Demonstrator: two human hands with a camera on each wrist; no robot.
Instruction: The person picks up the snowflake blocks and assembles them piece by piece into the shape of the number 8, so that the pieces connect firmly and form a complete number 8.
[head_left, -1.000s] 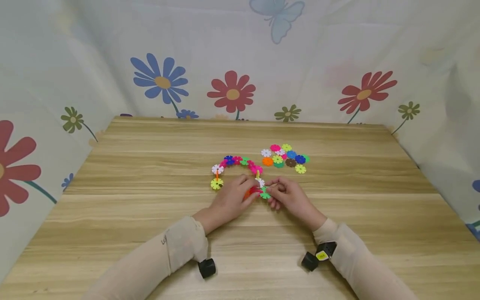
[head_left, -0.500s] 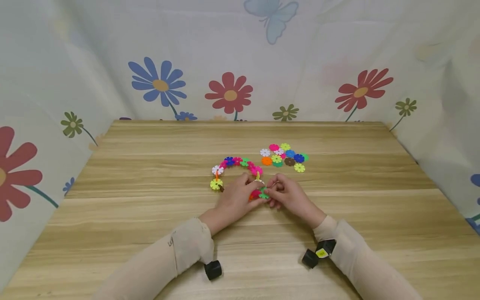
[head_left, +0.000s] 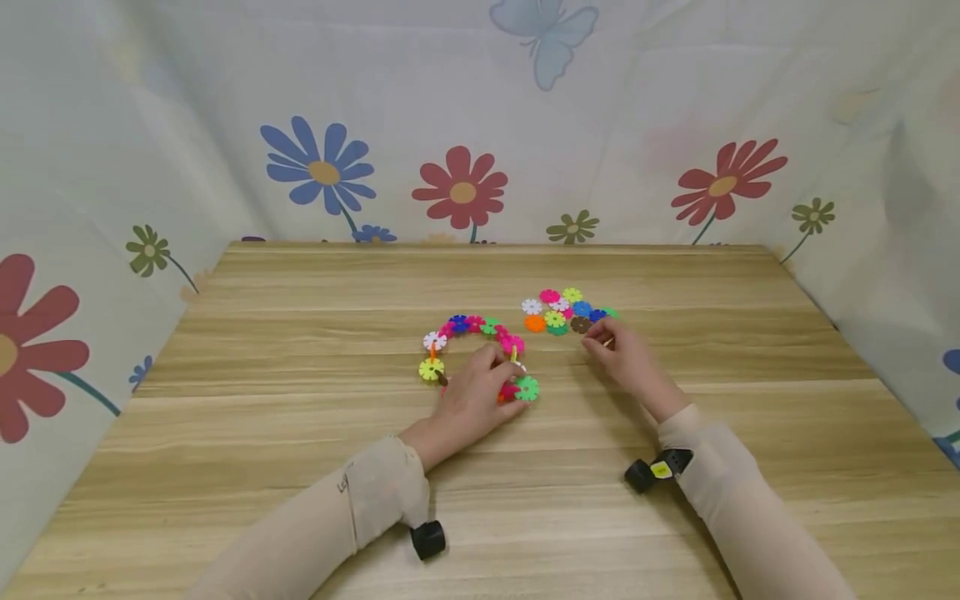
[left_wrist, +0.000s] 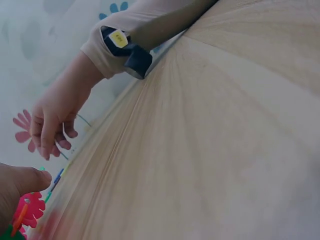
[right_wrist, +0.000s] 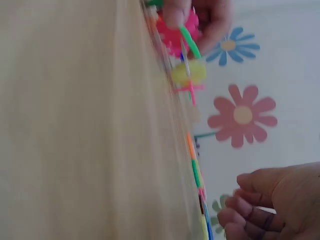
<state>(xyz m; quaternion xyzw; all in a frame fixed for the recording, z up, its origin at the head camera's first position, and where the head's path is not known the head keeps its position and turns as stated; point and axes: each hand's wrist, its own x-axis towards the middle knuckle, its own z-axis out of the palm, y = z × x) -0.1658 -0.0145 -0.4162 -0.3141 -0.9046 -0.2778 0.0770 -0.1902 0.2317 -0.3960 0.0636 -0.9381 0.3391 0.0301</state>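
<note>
Slotted plastic snowflake discs in many colours are joined into a ring-like chain [head_left: 475, 322] on the table. My left hand [head_left: 468, 396] grips the chain's near right part, pinching a pink disc [right_wrist: 175, 35] between thumb and fingers. Beside those fingers, a green disc [head_left: 527, 388] sits at the chain's right end. Part of the chain's near side is hidden under the left hand. My right hand [head_left: 630, 362] hovers at the near edge of a loose group of discs, next to a brown disc [head_left: 580, 325]. Its fingers are loosely bent, with nothing visible between them in the right wrist view.
Several loose discs, among them an orange disc [head_left: 534, 323] and a white disc [head_left: 531, 307], lie behind and right of the chain. The wooden table [head_left: 337, 292] meets a flower-printed cloth [head_left: 637, 100] at the back and sides.
My right hand has let go of the green disc and moved right and away from me to the loose discs. The left hand stays on the chain.
</note>
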